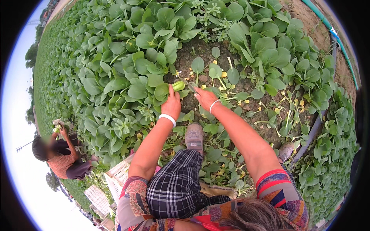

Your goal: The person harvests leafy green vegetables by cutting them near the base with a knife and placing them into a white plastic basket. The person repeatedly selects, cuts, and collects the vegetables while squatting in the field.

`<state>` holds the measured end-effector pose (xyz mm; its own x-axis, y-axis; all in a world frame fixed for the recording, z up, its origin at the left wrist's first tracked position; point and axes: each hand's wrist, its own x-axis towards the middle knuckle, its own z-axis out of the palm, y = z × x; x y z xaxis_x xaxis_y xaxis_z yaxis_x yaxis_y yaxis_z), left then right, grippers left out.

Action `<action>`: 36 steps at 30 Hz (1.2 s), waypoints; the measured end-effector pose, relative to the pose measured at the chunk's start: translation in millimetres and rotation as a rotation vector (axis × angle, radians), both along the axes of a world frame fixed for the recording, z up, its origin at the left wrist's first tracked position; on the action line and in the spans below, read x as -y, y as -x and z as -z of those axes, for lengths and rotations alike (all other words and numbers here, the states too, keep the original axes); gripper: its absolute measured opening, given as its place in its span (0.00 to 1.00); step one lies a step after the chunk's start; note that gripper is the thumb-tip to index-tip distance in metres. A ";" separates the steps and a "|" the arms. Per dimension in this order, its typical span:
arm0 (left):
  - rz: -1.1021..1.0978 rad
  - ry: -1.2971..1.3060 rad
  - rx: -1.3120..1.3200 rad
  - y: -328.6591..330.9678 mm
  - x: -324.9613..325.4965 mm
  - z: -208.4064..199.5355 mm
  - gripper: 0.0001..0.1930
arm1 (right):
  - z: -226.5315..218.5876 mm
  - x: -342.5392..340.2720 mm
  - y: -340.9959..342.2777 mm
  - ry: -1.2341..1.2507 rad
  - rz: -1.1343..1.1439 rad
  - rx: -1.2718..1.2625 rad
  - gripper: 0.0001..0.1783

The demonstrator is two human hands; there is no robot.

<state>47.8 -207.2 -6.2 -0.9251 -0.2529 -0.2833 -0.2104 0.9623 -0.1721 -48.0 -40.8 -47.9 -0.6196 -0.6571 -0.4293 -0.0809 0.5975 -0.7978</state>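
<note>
My left hand (172,104) is closed around a green bok choy (177,86), its pale stalk end pointing right and its leaves spreading left past my fingers. Close to that stalk end is the blade of a knife (189,85); my right hand (206,97) grips it by the handle, which my fingers mostly hide. I cannot tell whether blade and stalk touch. Beneath both hands is dark soil (186,103) with cut leaves (232,75) and yellowed bits scattered over it. Each of my wrists wears a white band.
Dense bok choy plants (135,61) stand ahead and to the left, more on the right. Pale crates (116,175) sit at lower left. Another person (63,154) crouches at far left, holding a vegetable. A dark pipe (308,139) and a teal hose (322,17) run along the right.
</note>
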 end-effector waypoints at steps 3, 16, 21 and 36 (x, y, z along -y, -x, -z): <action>0.001 0.003 -0.006 -2.0 -2.2 0.9 0.18 | 2.7 2.5 5.0 -0.076 -0.051 0.036 0.23; -0.234 -0.183 0.155 -34.1 -14.8 -35.3 0.28 | -9.8 -43.2 -60.0 -0.012 0.136 0.412 0.26; -0.078 -0.464 -0.116 -57.6 -50.5 -65.8 0.30 | -22.0 -47.7 -46.0 0.275 0.406 0.555 0.29; 0.188 -0.117 -0.031 -23.3 -49.9 -102.7 0.36 | -42.0 -14.8 -51.4 0.473 0.431 0.859 0.25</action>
